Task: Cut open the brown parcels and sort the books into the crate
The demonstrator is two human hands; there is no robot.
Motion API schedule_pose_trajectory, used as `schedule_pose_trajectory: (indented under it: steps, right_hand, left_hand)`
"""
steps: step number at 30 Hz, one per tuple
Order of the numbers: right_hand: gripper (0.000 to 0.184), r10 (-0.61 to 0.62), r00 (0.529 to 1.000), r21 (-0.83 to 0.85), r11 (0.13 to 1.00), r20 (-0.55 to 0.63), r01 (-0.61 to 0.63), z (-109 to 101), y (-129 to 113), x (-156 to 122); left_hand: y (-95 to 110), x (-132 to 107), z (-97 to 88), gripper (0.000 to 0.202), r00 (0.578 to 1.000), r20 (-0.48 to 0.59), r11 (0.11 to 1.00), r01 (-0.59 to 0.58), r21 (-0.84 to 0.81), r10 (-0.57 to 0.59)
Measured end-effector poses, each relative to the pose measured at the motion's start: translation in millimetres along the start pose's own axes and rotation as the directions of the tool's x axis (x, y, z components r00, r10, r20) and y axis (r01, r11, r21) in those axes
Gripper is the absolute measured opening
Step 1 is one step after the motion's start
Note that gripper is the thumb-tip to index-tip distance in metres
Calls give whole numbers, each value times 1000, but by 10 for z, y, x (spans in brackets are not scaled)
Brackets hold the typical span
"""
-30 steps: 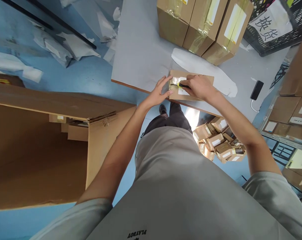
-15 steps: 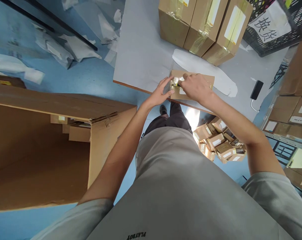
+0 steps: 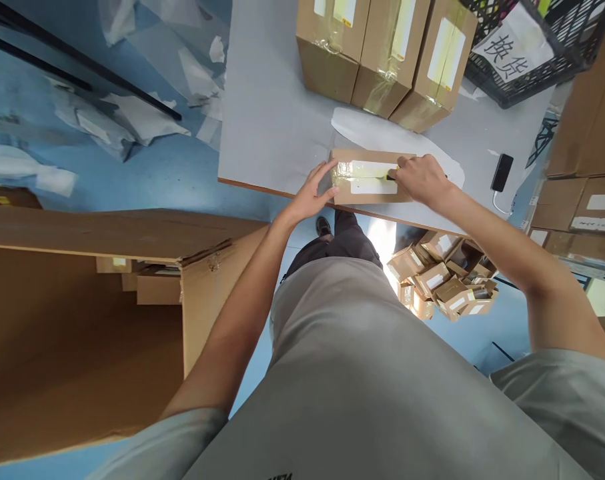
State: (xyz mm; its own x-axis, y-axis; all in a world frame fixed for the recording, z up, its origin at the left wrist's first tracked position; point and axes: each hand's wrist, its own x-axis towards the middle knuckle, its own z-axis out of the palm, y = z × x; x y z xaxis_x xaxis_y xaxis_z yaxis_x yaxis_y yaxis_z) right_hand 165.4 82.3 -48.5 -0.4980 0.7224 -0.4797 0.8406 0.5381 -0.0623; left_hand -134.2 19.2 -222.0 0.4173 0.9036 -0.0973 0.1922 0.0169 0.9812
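Note:
A small taped cardboard box (image 3: 367,177) with a white label lies near the front edge of the grey table (image 3: 272,113). My left hand (image 3: 309,195) rests against the box's left end, fingers spread. My right hand (image 3: 422,180) is closed on a small yellow and black cutter (image 3: 389,177), whose tip sits on the tape seam at the right part of the box top.
Three larger taped boxes (image 3: 382,53) stand at the back of the table beside a black crate (image 3: 532,47) with a paper sign. A phone (image 3: 501,172) lies right. A big open carton (image 3: 82,300) stands left; small boxes (image 3: 442,280) are piled under the table.
My right hand has drawn the cutter along the tape seam from the box's left end to its right part. The left hand has stayed at the left end.

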Motion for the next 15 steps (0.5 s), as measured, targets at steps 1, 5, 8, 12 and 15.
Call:
schedule_pose_trajectory:
  steps: [1,5,8,12,15]
  right_hand:
    - [52,26,999,-18,1000,22,-26,-9,39,-74]
    - [48,77,995,-24,997,60,-76,-55,187,-343]
    - [47,141,988,-11,990,54,-141,-68,352,-526]
    - [45,234,969,-30,972,73,-233,-21,557,-738]
    - [45,261,963,-30,965,59,-260,43,617,-812]
  left_hand:
    - [-1,-3,3,98,1000,1,1000,4,3,-4]
    - [-4,-3,9,99,1000,10,1000,23,8,-23]
    - [0,-1,4,98,999,9,999,34,-3,-34]
    - [13,-14,-9,95,998,20,998,57,-12,-57]
    - [17,-14,-1,94,997,25,997,70,-18,-69]
